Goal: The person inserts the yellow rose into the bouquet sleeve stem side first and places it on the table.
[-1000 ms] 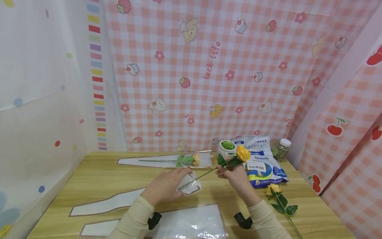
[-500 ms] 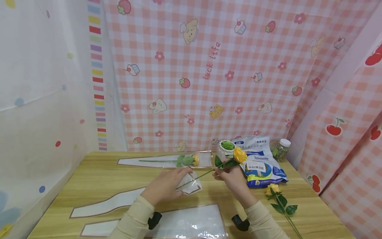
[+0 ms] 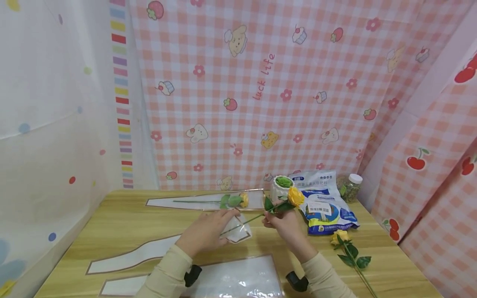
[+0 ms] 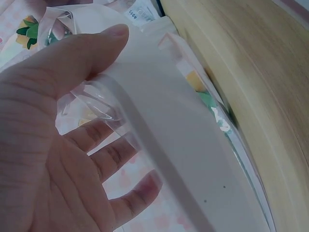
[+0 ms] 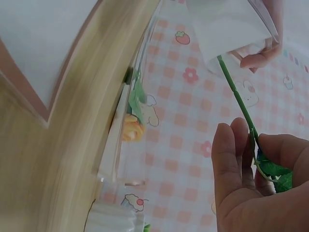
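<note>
My left hand (image 3: pixel 205 231) holds a white flower sleeve (image 3: pixel 240 232) with a clear plastic front, its mouth facing right. In the left wrist view the thumb lies across the sleeve (image 4: pixel 159 116) and the fingers are behind it. My right hand (image 3: pixel 288 229) pinches the green stem (image 5: pixel 236 94) of a yellow rose (image 3: pixel 296 196) just below its leaves. The rose slants, bloom up to the right, and the lower end of its stem runs into the sleeve's mouth, hidden there.
Behind lies a second sleeve (image 3: pixel 160 202) with a yellow rose (image 3: pixel 244 199) in it. A white pot (image 3: pixel 277 190), a blue and white bag (image 3: pixel 320 207) and a lidded jar (image 3: pixel 351 188) stand back right. Another rose (image 3: pixel 340 237) lies right; flat sleeves (image 3: pixel 238 275) lie in front.
My right hand has moved left and slightly down with the rose, so less stem shows between it and the sleeve. The left hand and sleeve have stayed in place.
</note>
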Demonstrator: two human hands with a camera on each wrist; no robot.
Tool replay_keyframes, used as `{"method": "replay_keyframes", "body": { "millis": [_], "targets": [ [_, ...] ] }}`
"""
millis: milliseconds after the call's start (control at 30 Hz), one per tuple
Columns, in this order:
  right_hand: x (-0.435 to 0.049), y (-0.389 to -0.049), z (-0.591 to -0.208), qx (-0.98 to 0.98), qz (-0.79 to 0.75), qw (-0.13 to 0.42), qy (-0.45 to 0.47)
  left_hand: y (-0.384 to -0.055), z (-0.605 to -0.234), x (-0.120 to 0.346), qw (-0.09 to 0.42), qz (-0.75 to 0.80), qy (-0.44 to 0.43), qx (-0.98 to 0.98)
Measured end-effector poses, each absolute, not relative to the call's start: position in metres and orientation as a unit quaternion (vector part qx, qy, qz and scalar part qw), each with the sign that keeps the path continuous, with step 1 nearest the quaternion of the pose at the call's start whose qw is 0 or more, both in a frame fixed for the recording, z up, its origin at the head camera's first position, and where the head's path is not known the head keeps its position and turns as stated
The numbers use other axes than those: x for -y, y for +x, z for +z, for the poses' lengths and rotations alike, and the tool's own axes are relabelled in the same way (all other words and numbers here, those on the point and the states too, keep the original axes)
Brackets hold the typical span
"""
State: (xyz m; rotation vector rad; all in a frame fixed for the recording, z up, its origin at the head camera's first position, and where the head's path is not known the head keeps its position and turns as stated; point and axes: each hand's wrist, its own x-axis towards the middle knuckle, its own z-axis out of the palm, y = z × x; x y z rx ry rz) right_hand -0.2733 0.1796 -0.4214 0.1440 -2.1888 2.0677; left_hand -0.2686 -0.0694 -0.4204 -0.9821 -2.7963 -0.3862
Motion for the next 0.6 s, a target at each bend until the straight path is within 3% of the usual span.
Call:
{"method": "replay_keyframes", "body": {
  "millis": [600],
  "targets": [
    [-0.165, -0.270, -0.430, 0.721, 0.690, 0.052, 0.035, -0.268, -0.420, 0.071, 0.085, -0.136, -0.332, 0.930]
  ]
}}
